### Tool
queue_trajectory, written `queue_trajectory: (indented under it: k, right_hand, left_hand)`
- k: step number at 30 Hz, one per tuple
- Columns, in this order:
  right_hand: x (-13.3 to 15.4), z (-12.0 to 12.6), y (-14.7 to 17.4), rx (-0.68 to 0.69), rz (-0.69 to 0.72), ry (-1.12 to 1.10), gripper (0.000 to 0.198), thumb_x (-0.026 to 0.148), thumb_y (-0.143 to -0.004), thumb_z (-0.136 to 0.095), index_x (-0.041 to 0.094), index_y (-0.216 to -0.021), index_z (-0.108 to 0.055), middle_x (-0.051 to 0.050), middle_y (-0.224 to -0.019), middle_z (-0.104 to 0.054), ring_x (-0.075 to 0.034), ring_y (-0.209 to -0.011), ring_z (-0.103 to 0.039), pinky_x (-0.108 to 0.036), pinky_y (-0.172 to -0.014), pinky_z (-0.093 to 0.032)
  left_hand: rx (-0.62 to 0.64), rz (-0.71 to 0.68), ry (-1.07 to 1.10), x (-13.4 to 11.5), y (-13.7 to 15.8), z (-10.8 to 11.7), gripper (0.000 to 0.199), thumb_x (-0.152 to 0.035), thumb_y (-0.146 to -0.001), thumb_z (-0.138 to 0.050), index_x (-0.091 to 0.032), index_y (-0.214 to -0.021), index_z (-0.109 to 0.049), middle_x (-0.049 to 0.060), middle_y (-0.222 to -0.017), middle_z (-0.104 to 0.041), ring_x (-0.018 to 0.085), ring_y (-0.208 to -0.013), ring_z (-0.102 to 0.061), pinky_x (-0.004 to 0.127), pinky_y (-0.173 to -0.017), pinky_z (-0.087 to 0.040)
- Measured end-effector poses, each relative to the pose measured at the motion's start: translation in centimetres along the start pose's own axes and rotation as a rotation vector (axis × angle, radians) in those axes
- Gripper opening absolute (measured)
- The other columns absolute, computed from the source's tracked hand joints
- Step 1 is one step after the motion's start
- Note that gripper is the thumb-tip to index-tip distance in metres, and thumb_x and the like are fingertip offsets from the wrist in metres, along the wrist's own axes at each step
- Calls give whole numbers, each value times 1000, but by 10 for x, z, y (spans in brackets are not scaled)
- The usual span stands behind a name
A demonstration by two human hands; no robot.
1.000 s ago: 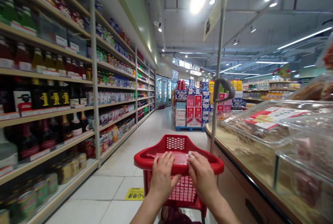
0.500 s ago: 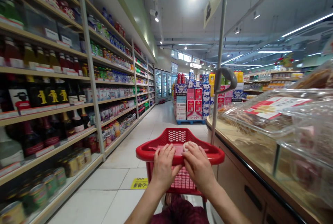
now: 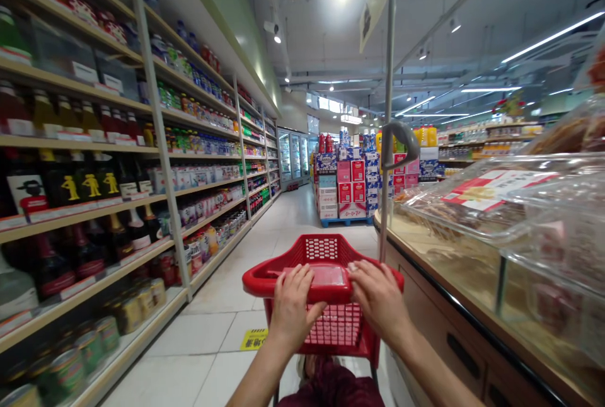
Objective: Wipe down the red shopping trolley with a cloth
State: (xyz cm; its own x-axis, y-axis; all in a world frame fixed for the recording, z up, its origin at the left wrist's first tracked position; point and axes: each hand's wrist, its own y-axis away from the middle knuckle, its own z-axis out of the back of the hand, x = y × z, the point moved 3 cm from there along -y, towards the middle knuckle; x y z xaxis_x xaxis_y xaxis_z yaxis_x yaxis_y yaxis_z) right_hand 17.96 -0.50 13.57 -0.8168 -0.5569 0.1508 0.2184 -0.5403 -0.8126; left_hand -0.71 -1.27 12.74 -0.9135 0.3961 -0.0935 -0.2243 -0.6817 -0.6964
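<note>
A red shopping cart (image 3: 324,246) with a mesh basket stands right in front of me, its thick handle rim (image 3: 326,294) nearest my body. My left hand (image 3: 293,306) lies over the left half of that handle, fingers bent across the top and thumb apart toward the middle. On the right side, my right hand (image 3: 380,300) curls over the handle with its fingers bent. A small white bit shows by its fingertips, too little visible to name. Between the hands is a flat pinkish panel (image 3: 328,276) on the cart.
Shelves of bottles and cans (image 3: 89,186) run along the left. At the right is a display counter (image 3: 454,297) with clear food boxes (image 3: 491,193) and a grey post (image 3: 388,79). Stacked cartons (image 3: 352,189) stand ahead on a blue pallet. A yellow floor sticker (image 3: 254,339) lies left.
My right hand has slid to the right along the handle, uncovering more of the panel. The white thing under its fingers shows less. My left hand stays on the handle.
</note>
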Motion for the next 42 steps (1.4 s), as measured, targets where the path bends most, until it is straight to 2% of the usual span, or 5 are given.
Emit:
queue_trajectory:
  k: [17, 22, 29, 35, 42]
  right_hand:
    - [-17, 6, -3, -77, -155, -21, 23, 20, -81, -39, 20, -85, -62, -7, -94, -64, -20, -90, -58, -41, -85, -41]
    - [31, -7, -7, -122, 129, -105, 26, 17, -79, -44, 22, -99, -61, -6, -106, -61, -21, -106, -50, -44, -94, -35]
    - [-29, 8, -6, -41, -231, -4, 25, 23, -81, -40, 20, -89, -64, -7, -93, -66, -20, -89, -59, -41, -83, -42]
    - [24, -7, -12, -74, 89, -78, 25, 18, -79, -45, 23, -97, -62, -5, -106, -62, -21, -106, -51, -43, -94, -34]
    - [-24, 9, -5, -67, -208, 5, 26, 19, -82, -40, 20, -92, -63, -7, -98, -65, -20, -92, -58, -41, -84, -43]
  left_hand:
    - [-81, -44, -48, -7, 0, 0, 46, -28, -67, -60, -15, -110, -51, 11, -117, -56, 27, -110, -47, 49, -93, -32]
    - [-112, -57, -59, -9, 0, -2, 42, -23, -69, -57, -17, -110, -51, 10, -117, -56, 26, -110, -47, 47, -93, -32]
    - [-108, -77, -60, -7, 0, -3, 44, -28, -68, -59, -17, -110, -52, 11, -116, -56, 27, -110, -47, 48, -93, -32]
    - [-107, -94, -88, -9, -1, -4, 45, -26, -67, -59, -16, -110, -51, 11, -116, -56, 27, -109, -48, 47, -92, -33]
    - [-127, -91, -85, -9, 0, -2, 43, -27, -68, -60, -17, -108, -52, 10, -115, -57, 27, -109, -48, 47, -92, -33]
